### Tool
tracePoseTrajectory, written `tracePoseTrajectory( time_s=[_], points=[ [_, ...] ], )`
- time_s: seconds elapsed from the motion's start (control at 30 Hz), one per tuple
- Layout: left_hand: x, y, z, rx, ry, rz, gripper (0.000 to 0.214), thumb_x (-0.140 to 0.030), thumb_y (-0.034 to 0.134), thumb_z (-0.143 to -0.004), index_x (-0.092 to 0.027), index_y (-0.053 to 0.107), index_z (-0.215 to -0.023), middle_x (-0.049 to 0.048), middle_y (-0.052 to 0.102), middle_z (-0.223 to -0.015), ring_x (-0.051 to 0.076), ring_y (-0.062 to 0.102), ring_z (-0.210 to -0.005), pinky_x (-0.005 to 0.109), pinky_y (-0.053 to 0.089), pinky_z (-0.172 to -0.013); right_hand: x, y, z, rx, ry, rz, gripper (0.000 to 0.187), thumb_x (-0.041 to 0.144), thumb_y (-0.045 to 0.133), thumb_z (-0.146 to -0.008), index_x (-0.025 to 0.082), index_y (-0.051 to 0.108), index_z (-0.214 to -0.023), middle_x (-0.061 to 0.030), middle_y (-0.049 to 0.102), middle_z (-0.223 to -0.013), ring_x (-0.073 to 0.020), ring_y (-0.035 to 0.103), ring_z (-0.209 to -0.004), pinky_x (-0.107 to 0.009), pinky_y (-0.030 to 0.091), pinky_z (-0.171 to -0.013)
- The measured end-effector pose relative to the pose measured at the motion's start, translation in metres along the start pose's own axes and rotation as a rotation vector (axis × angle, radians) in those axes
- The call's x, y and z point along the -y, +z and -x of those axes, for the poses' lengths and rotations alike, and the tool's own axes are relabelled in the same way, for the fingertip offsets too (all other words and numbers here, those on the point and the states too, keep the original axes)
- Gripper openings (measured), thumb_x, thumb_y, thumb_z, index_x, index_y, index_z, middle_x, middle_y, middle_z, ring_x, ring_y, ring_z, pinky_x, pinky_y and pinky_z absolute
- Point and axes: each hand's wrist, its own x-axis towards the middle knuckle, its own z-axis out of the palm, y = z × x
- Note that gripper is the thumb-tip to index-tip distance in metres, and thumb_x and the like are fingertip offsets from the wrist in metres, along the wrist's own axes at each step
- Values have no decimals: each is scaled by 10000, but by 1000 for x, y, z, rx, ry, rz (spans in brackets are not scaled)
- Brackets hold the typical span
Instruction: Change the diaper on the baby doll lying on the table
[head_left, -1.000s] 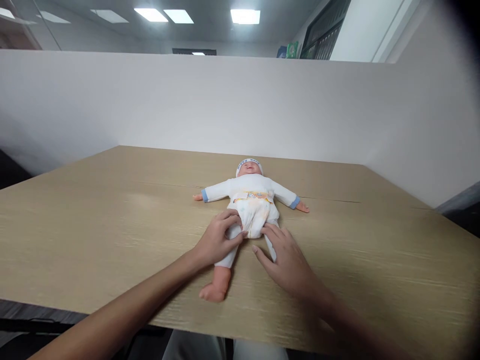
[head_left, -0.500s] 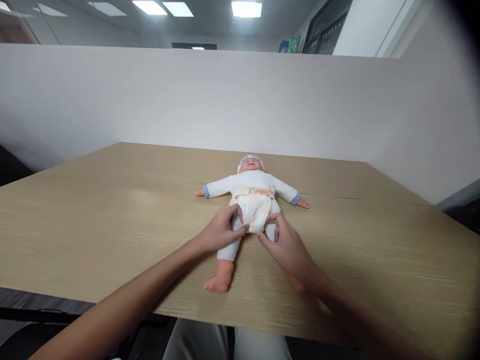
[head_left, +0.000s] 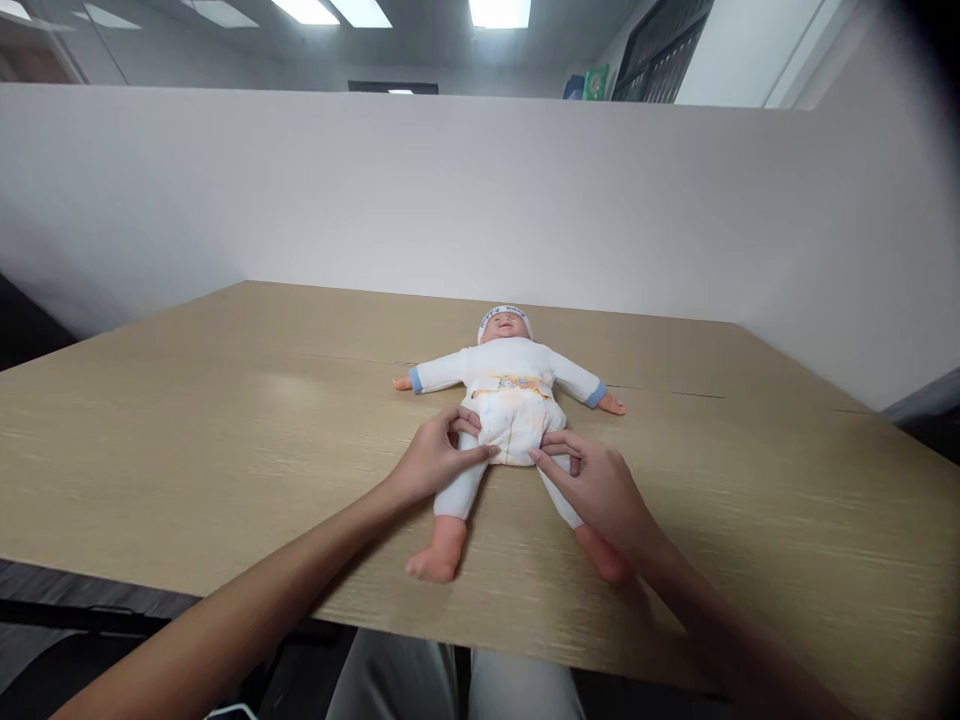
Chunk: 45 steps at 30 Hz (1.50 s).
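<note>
A baby doll [head_left: 510, 357] in a white suit with blue cuffs lies on its back on the table, arms spread and feet toward me. Around its hips sits a white diaper [head_left: 514, 420] with an orange printed waistband. My left hand [head_left: 442, 452] pinches the diaper's edge at the leg opening on the left, thumb near the crotch. On the other side, my right hand [head_left: 589, 475] has its fingers and thumb closed on the leg edge of the diaper. The right forearm partly covers the doll's foot on that side.
The wooden table [head_left: 262, 440] has thin seams across it and its front edge is just before my lap. A white partition wall [head_left: 420, 200] rises behind it. My legs [head_left: 450, 680] are under the table edge.
My right hand has moved a little to the right along the diaper's leg edge, and the crotch part looks wider and flatter. The left hand stays at its side.
</note>
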Motion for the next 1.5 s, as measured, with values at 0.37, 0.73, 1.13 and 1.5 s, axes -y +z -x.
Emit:
tracePoseTrajectory(
  time_s=[0.37,0.73,1.13,1.5],
  points=[
    [-10,-6,2,161,-68,47,447,-536,809,-803,-162,726,-1034,45,745,-971,226,661,-896,306,475,-757,-11,17,-7,107,61,-298,309,508,677,-874,218,739,-962,-61,772,-1044,-257,687,-1007,-371,512,-932],
    [-14,-20,-3,304,-248,458,536,-469,824,-834,-173,698,-1261,131,735,-1291,332,657,-1244,464,499,-1074,-7,16,3,-2,116,-229,416,595,637,-903,208,744,-1016,-48,721,-937,-228,611,-849,-323,474,-730],
    [-6,-15,-6,265,-140,369,521,-532,812,-826,-167,682,-1175,113,763,-1143,306,697,-1134,417,539,-954,-3,17,10,-139,-13,24,308,491,647,-929,243,777,-1058,-97,724,-1055,-288,613,-988,-459,490,-935],
    [-2,-58,-6,-61,170,-230,375,-455,657,-952,-219,524,-1212,92,708,-1223,254,649,-1107,402,488,-964,-26,-34,4,-31,-157,45,328,474,580,-985,292,735,-1209,-69,730,-1203,-278,639,-1132,-445,475,-1021]
  ],
)
